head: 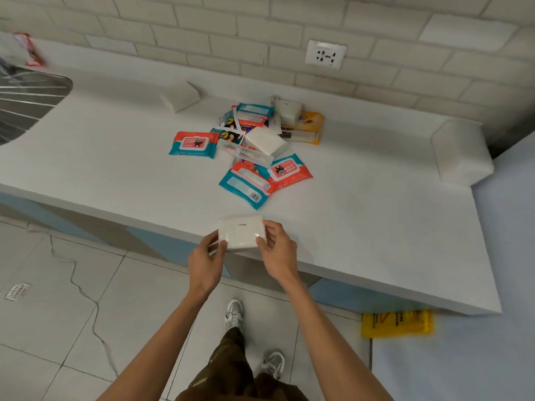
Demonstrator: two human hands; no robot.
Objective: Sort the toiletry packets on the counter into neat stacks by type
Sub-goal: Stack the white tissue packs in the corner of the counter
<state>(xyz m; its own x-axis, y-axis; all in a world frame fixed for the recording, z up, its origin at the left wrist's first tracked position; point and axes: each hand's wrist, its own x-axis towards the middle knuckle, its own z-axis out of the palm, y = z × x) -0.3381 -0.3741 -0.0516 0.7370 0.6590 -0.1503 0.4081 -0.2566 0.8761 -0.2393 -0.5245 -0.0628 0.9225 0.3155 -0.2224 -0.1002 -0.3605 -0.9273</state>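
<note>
Gripping a white tissue packet [241,231] from both ends, the left hand [206,260] and the right hand [278,250] sit at lower centre of the frame, right at the near edge of the white counter [376,221]. Each hand pinches the packet with thumb on top and fingers curled beneath its short side. Above it, at frame centre, lies the unsorted heap [254,146]: red-and-teal wipes packs, another white tissue pack, clear sachets and an orange packet, overlapping one another. 1 wipes pack [193,144] lies just left of the heap, apart from it. Further toward the upper left a single white packet [181,96] rests alone, and a larger white pack [460,151] sits at the right edge of the counter. A wall socket [325,54] shows on the brick wall above.
</note>
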